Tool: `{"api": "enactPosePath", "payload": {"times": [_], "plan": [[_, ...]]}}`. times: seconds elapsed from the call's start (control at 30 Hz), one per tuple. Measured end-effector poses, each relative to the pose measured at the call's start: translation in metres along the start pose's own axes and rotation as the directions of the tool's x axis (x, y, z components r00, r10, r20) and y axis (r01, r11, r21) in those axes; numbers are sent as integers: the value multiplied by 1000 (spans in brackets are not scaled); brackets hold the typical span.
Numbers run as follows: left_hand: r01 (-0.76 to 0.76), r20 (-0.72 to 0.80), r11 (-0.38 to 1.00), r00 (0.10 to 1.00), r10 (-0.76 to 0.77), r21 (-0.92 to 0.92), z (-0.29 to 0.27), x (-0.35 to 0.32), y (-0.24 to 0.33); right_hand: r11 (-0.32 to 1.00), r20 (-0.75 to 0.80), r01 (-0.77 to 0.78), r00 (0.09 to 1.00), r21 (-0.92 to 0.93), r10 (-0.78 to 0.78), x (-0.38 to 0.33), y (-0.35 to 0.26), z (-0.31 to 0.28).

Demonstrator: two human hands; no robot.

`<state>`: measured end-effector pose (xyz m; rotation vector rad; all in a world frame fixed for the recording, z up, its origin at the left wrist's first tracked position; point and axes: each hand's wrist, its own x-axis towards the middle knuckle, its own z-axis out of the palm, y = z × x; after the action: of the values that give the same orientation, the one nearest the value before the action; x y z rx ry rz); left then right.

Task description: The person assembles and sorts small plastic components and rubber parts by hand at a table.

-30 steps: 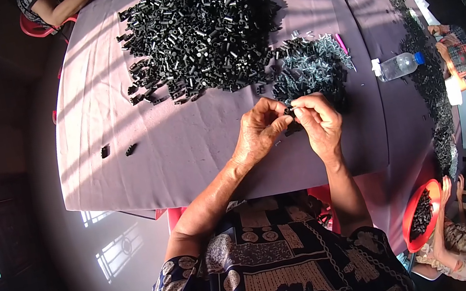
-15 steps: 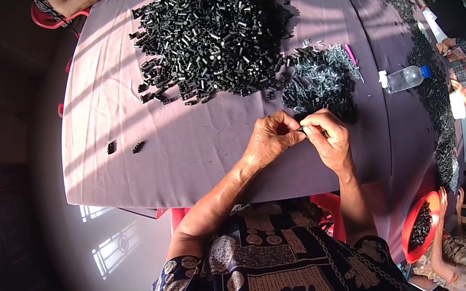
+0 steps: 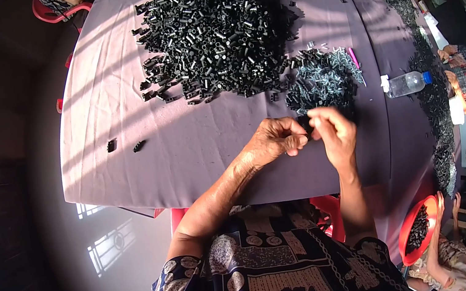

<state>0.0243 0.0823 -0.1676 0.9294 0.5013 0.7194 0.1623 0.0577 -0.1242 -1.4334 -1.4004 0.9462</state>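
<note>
My left hand (image 3: 277, 139) is closed in a pinch above the near part of the table. Whatever it holds is too small and hidden to name. Just right of it, a small gap away, my right hand (image 3: 335, 130) has its thumb and fingers drawn together, a little blurred; its fingertips hide what they may hold. Right behind both hands lies a pile of small clear pieces (image 3: 324, 76) mixed with black ones. Farther back and left rises a large heap of short black tubular plastic parts (image 3: 214, 39).
Two loose black parts (image 3: 139, 146) lie at the left on the mauve tablecloth (image 3: 195, 143). A pink stick (image 3: 354, 57) rests by the clear pieces. Right of it lies a plastic bottle (image 3: 407, 83). Co-workers sit along the right side, one beside a red basin (image 3: 407, 239) of black parts.
My two hands have parted slightly, the right one moving a little to the right and away from the left. The left hand keeps its pinch.
</note>
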Motion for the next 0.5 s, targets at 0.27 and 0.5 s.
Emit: {"api": "enactPosePath", "payload": {"times": [0.27,0.5], "plan": [[119,401,989,913,-74,-88,-4,-15,10,807,117,263,964,-529,-237,47,15,52],[190,608,981,784,-122,-48,-15,-30,19,760,213,394,919,-517,-332,57,10,102]]}}
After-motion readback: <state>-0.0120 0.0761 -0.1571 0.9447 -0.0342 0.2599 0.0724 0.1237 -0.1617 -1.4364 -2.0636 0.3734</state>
